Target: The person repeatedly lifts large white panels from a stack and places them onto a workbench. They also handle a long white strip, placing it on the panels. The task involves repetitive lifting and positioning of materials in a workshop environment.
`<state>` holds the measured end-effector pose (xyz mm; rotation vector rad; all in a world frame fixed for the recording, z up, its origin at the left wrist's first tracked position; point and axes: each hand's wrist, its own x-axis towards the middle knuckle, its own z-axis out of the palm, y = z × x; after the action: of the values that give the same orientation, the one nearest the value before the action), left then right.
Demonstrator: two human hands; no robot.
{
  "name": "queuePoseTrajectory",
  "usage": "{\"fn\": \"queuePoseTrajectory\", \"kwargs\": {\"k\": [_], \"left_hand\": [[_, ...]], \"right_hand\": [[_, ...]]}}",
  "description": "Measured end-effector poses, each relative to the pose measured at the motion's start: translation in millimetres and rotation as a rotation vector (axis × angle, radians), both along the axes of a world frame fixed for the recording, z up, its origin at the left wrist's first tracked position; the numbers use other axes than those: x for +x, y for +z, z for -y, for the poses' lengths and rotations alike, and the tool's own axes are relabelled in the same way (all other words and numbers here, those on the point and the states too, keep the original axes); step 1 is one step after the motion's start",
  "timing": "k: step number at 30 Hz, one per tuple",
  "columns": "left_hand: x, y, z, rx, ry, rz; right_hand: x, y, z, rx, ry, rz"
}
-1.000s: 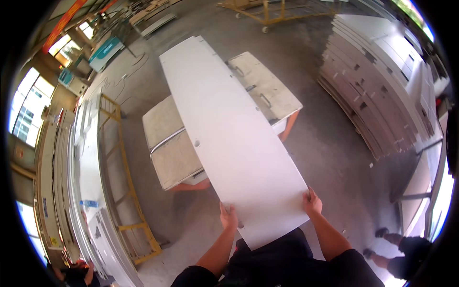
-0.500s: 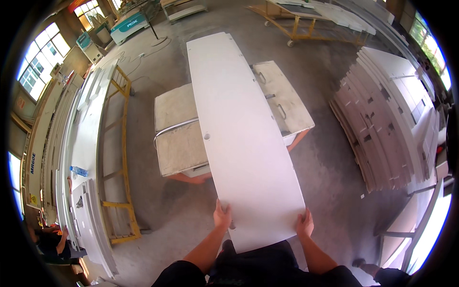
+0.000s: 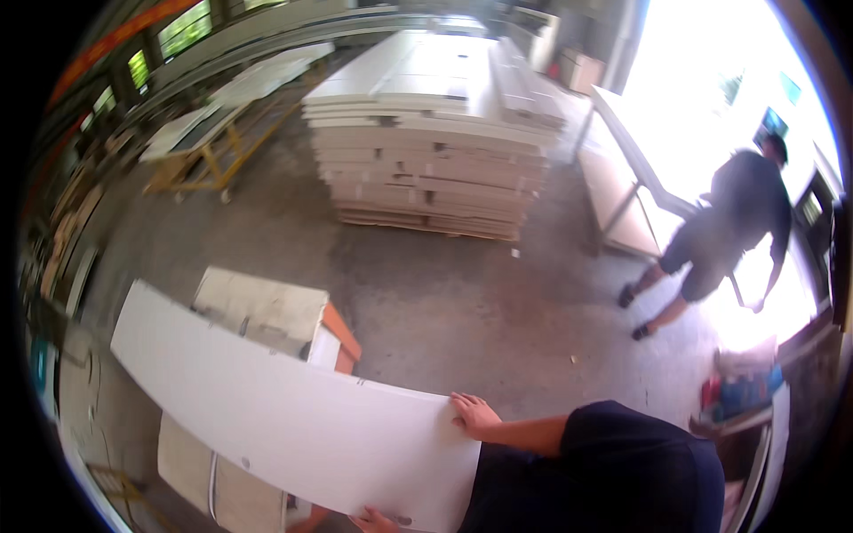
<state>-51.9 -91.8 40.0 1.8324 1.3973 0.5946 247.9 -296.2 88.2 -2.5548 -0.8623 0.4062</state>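
A long white panel point(image 3: 302, 413) stretches from my body toward the far left, with small holes and notches along its edges. It lies across two low boxes with worn tops, a farther box point(image 3: 258, 306) and a nearer box point(image 3: 182, 462). My right hand point(image 3: 475, 415) grips the panel's far edge close to its near end, fingers on the top face. On the opposite long edge, near a small round hole, my left hand point(image 3: 375, 521) holds the panel too. The picture's lower rim cuts off most of that hand and its arm.
A tall stack of white panels point(image 3: 435, 169) stands on the floor beyond. A wheeled yellow-framed table point(image 3: 213, 151) is at the far left. On the right, a person point(image 3: 733, 213) in dark clothes stands by a table frame point(image 3: 635, 169) near a bright opening.
My view has swung to the right, bringing the panel stack to the middle and the other person into full sight. Both hands stay on the panel, which still rests on the boxes.
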Motion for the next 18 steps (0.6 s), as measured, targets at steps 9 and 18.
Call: {"fn": "queuePoseTrajectory", "kwargs": {"k": [9, 18], "left_hand": [[-38, -92, -35, 0.391, -0.256, -0.379], [-27, -65, -43, 0.082, -0.141, -0.354]], "right_hand": [[0, 23, 10, -0.071, -0.169, -0.125], [6, 20, 8, -0.091, -0.159, -0.125]]}}
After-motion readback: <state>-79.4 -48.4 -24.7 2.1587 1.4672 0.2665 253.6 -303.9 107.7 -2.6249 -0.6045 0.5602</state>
